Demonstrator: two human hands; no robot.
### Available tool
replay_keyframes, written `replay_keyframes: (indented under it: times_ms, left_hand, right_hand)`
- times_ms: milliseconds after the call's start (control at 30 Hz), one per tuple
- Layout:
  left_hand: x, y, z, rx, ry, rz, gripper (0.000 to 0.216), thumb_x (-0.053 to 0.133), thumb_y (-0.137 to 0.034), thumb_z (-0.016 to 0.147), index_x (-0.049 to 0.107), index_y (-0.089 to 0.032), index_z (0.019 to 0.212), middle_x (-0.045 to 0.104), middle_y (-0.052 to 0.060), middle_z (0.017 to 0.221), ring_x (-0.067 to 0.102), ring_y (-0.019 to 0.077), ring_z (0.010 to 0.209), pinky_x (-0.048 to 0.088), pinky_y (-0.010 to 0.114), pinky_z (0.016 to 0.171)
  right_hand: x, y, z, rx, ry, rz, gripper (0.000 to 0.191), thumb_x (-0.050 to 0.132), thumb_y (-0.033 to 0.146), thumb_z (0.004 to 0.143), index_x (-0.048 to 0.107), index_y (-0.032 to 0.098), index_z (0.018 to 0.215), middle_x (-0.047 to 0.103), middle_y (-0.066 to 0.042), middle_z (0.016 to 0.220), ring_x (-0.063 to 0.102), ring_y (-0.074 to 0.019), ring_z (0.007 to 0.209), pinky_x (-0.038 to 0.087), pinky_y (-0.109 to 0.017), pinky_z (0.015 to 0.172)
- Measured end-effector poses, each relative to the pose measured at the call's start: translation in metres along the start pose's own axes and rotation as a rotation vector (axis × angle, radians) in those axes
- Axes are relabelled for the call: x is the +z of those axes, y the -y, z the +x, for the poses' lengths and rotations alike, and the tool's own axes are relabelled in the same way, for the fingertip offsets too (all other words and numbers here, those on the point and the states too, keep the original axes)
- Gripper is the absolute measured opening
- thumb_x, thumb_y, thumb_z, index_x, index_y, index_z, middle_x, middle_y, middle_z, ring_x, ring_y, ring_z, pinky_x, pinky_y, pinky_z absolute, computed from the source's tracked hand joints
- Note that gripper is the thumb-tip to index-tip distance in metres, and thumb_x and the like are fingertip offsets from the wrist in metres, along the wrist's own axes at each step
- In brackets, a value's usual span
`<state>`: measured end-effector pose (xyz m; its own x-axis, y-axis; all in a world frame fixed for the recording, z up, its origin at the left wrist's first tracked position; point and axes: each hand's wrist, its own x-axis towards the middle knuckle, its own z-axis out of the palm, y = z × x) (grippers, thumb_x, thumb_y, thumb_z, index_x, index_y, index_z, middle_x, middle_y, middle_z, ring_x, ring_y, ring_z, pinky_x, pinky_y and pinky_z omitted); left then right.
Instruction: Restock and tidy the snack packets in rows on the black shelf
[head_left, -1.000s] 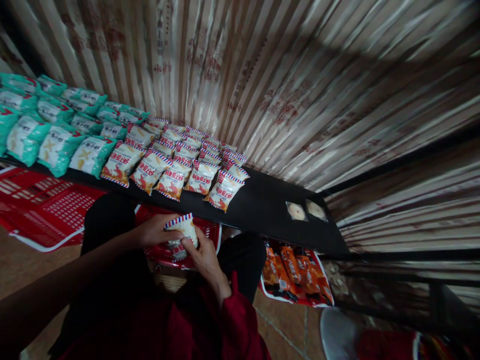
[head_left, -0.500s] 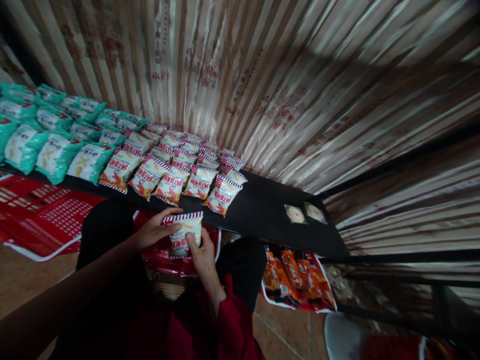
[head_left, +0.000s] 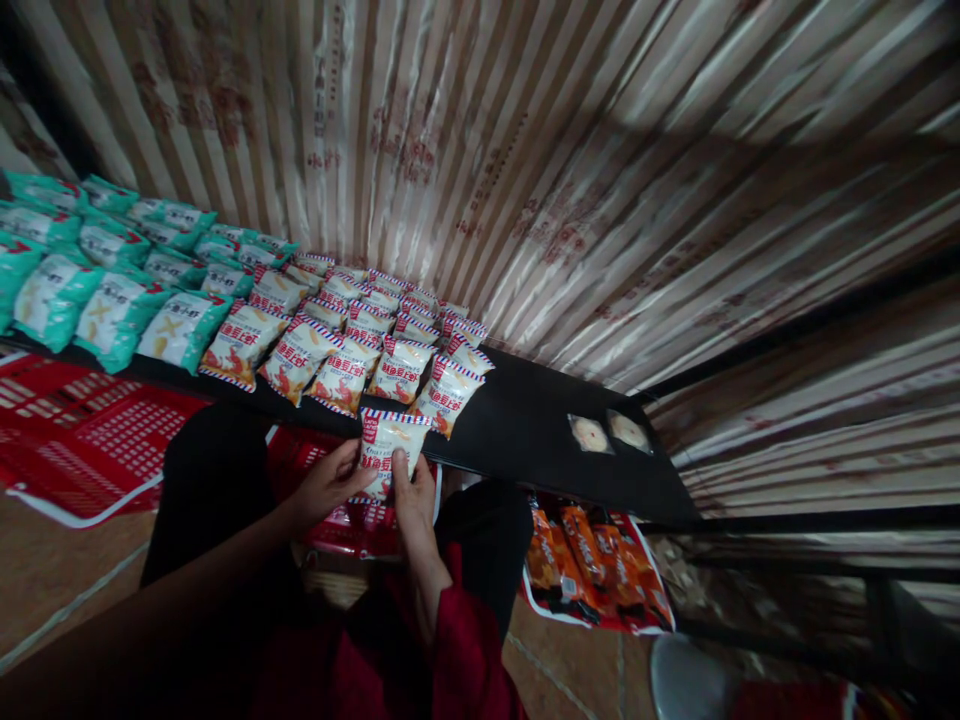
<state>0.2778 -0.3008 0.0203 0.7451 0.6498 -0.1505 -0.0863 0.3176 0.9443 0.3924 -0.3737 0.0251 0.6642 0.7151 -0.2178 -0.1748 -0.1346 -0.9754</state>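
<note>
A white snack bag (head_left: 391, 435) with a red-and-blue striped edge is upright in front of me, at the front edge of the black shelf (head_left: 517, 415). My right hand (head_left: 415, 500) grips its lower right side, thumb across the front. At the lower left side, the curled fingers and thumb of my left hand (head_left: 330, 487) close on the bag. Behind it, several matching snack bags (head_left: 442, 393) stand in rows. Farther left are rows of teal-and-white snack bags (head_left: 120, 310).
Two small clear packets (head_left: 591, 434) lie at the shelf's right end. Below the shelf are a red basket (head_left: 82, 430) at left, another red basket (head_left: 296, 450) between my knees, and orange packages (head_left: 581, 540) at right. A striped curtain (head_left: 420, 130) hangs behind.
The held snack bag has moved up and to the right, closer to the shelf rows. My left hand has slid from its top edge down to its lower left side.
</note>
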Motion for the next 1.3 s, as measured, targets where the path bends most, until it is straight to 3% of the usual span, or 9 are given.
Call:
replay_keyframes:
  times_ms: [200, 433, 633, 867, 1133, 1300]
  left_hand:
    - [0.005, 0.019, 0.000, 0.017, -0.086, 0.066, 0.067, 0.069, -0.049, 0.069, 0.049, -0.013, 0.123, 0.062, 0.015, 0.123, 0.059, 0.0293, 0.114, 0.043, 0.047, 0.101]
    - [0.000, 0.013, 0.007, 0.011, -0.188, 0.162, 0.061, 0.064, -0.047, 0.072, 0.053, -0.011, 0.120, 0.069, 0.012, 0.108, 0.063, 0.0288, 0.105, 0.048, 0.044, 0.092]
    - [-0.009, 0.013, 0.021, 0.044, -0.214, 0.279, 0.053, 0.060, -0.050, 0.073, 0.060, -0.013, 0.112, 0.071, 0.008, 0.098, 0.067, 0.0251, 0.089, 0.052, 0.038, 0.082]
    - [-0.010, 0.014, 0.027, 0.233, -0.404, 0.659, 0.045, 0.053, -0.042, 0.082, 0.057, -0.016, 0.119, 0.066, 0.010, 0.115, 0.063, 0.0244, 0.103, 0.050, 0.039, 0.091]
    - [-0.022, 0.020, 0.024, 0.703, -0.479, 1.162, 0.032, 0.041, -0.019, 0.090, 0.057, -0.011, 0.116, 0.062, 0.014, 0.117, 0.056, 0.0247, 0.111, 0.048, 0.042, 0.097]
    - [-0.038, 0.016, 0.030, 0.766, -0.517, 1.314, 0.030, 0.041, -0.010, 0.087, 0.061, -0.010, 0.110, 0.060, 0.014, 0.120, 0.051, 0.0268, 0.114, 0.046, 0.045, 0.099]
  right_hand:
    - [-0.002, -0.001, 0.011, 0.043, -0.016, 0.032, 0.043, 0.061, 0.057, 0.076, 0.064, 0.020, 0.098, 0.073, -0.004, 0.088, 0.067, -0.0186, 0.075, 0.052, -0.029, 0.069]
    - [-0.002, 0.000, 0.017, 0.010, 0.072, 0.149, 0.047, 0.066, 0.049, 0.075, 0.057, 0.021, 0.112, 0.072, -0.005, 0.102, 0.067, -0.0179, 0.086, 0.052, -0.031, 0.082]
    - [-0.002, 0.002, 0.021, -0.036, 0.078, 0.028, 0.040, 0.073, 0.041, 0.067, 0.062, 0.018, 0.098, 0.073, -0.003, 0.087, 0.066, -0.0180, 0.077, 0.051, -0.032, 0.078]
    - [0.003, 0.005, 0.033, -0.117, 0.011, -0.007, 0.036, 0.069, 0.039, 0.068, 0.059, 0.018, 0.095, 0.072, -0.003, 0.088, 0.065, -0.0185, 0.076, 0.051, -0.031, 0.075]
    - [0.014, 0.011, 0.048, -0.242, -0.092, -0.139, 0.036, 0.063, 0.042, 0.072, 0.056, 0.017, 0.096, 0.071, -0.006, 0.092, 0.064, -0.0198, 0.078, 0.051, -0.033, 0.077]
    - [0.021, 0.013, 0.054, -0.321, -0.140, -0.296, 0.032, 0.055, 0.041, 0.079, 0.057, 0.018, 0.100, 0.069, -0.008, 0.098, 0.063, -0.0198, 0.085, 0.048, -0.033, 0.082]
